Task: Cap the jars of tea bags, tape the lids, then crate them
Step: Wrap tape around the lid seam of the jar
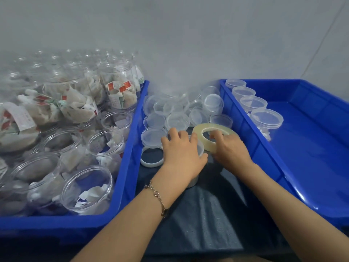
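A small packing workroom: blue crates [132,167] of tea-bag jars [88,188], loose lids [177,121], bare grey wall [188,44].

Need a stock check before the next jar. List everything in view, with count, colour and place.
Left crate: one, blue, left side.
Open jars of tea bags: many, clear, uncapped, in left crate.
Right crate: one, blue, right side.
Capped jars: four, clear, row along right crate's left wall.
Loose lids: a pile, clear, between the crates.
Tape roll: one, yellowish clear, centre.
Jar being taped: one, clear, mostly hidden under left hand.
Bracelet: one, left wrist.
Left hand: on the jar's lid.
Right hand: holds the tape roll.
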The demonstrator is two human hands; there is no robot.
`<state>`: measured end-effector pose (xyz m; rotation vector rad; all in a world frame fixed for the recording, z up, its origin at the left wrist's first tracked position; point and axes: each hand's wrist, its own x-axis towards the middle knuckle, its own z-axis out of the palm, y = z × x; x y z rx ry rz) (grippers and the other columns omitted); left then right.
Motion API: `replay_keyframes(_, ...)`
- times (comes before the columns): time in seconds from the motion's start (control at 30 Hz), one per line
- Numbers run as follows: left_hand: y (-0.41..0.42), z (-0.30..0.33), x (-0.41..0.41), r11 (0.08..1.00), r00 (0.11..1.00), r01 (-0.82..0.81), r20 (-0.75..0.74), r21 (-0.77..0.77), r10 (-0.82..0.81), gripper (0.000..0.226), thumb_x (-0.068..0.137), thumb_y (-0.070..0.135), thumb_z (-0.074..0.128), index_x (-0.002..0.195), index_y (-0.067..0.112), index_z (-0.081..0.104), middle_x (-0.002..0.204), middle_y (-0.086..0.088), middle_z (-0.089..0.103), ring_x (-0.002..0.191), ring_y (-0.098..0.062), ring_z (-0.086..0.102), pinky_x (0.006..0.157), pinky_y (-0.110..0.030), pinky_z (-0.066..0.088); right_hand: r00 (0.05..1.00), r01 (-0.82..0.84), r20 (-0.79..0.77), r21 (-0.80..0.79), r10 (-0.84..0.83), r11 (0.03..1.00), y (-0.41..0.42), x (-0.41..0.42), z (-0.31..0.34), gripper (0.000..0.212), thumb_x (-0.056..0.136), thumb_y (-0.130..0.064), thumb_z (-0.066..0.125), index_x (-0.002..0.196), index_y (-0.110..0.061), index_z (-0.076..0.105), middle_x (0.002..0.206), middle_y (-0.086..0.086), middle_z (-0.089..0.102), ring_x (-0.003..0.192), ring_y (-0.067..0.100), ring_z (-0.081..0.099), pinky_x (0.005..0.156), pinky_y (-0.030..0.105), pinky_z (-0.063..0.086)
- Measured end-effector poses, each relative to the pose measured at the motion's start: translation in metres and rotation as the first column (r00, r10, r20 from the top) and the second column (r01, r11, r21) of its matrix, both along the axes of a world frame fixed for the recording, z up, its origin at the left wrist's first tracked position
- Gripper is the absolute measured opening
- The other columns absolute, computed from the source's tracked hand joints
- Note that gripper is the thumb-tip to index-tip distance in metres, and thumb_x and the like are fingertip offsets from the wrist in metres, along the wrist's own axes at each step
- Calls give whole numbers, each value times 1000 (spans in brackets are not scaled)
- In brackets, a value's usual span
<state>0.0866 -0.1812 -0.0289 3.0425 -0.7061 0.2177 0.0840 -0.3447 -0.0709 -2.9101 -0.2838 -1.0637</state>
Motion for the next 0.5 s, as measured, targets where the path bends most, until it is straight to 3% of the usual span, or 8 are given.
replay_keyframes(0.07,6,3,2,997,996,69,-50,16,-68,67,92,59,34,148,24,23,145,-9,34,127,-34,20,96,-45,31,998,-46,34,-111,51,993,-11,-5,3,26,58,0,80,72,-4,59,51,6,57,40,26,52,52,30,40)
replay_keyframes(0.2,19,6,0,990,982,141,-127,-6,-141,61,94,51,40,148,31,19,154,-5,22,133,-29,21,103,-39,30,986,21,166,-242,20,970,-3,-8,0,16,71,-1,63,63,-11,54,50,2,52,43,24,50,52,29,39)
replay_keyframes(0.3,21,10,-4,984,976,179,-133,26,-174,57,95,45,43,147,30,23,157,-3,17,139,-26,21,102,-39,33,971,63,239,-269,3,961,7,-5,1,19,77,-3,47,63,-12,55,53,3,51,48,24,53,55,31,45)
replay_keyframes(0.4,26,13,-3,971,967,231,-126,59,-222,54,96,41,43,145,28,26,155,-2,22,139,-26,25,98,-39,37,978,100,204,-262,-46,960,19,2,3,23,74,-5,41,65,-14,59,55,1,54,53,23,56,61,32,48)
replay_keyframes(0.5,31,12,-2,968,957,251,-157,31,-243,58,97,38,43,149,30,19,157,0,17,143,-25,17,108,-37,27,985,113,153,-216,-81,970,30,9,4,15,69,-7,48,67,-15,61,53,-2,53,52,22,56,63,31,48)
